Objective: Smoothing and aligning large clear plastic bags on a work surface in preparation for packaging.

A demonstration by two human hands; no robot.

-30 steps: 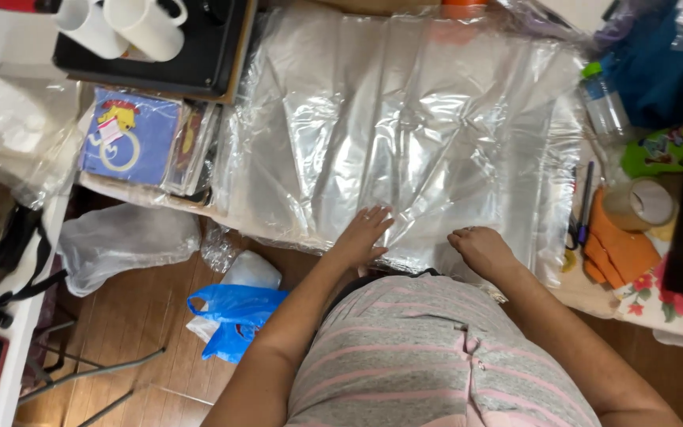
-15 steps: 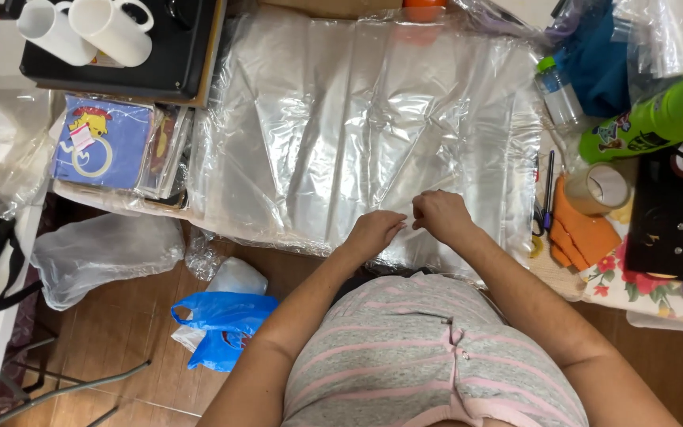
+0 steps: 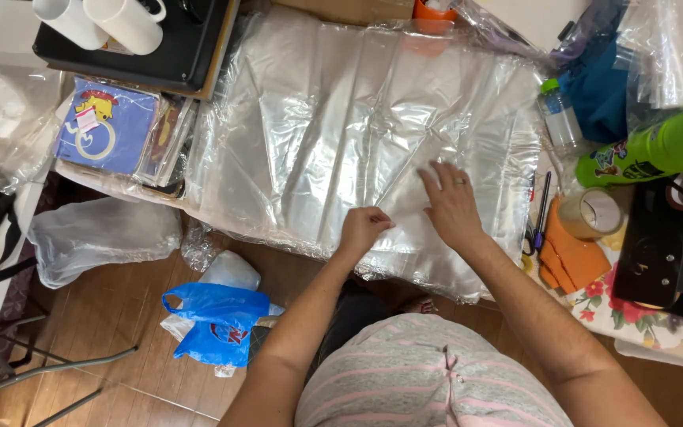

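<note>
Clear plastic bags [image 3: 341,134], a large flat stack, lie spread over the table, reaching from its far edge to its near edge, where the stack overhangs.

I log the hands as follows. Left hand [image 3: 363,229]: fingers curled tight, pinching the top sheet near the stack's near edge. Right hand [image 3: 450,207]: fingers spread wide, palm down, pressing flat on the plastic just beside the left; it grips nothing.

Left of the stack: a blue square packet [image 3: 108,125] with a yellow and white picture, on top of other flat packets. Beyond it, a black tray [image 3: 171,55] carrying two white mugs [image 3: 100,20].

Right of the stack: a green can [image 3: 658,150] lying on its side, a roll of tape [image 3: 592,213], orange cloths [image 3: 567,257], a small bottle with a green cap [image 3: 559,115].

On the floor: a blue carrier bag [image 3: 215,320] and a pale plastic bag [image 3: 100,237].
</note>
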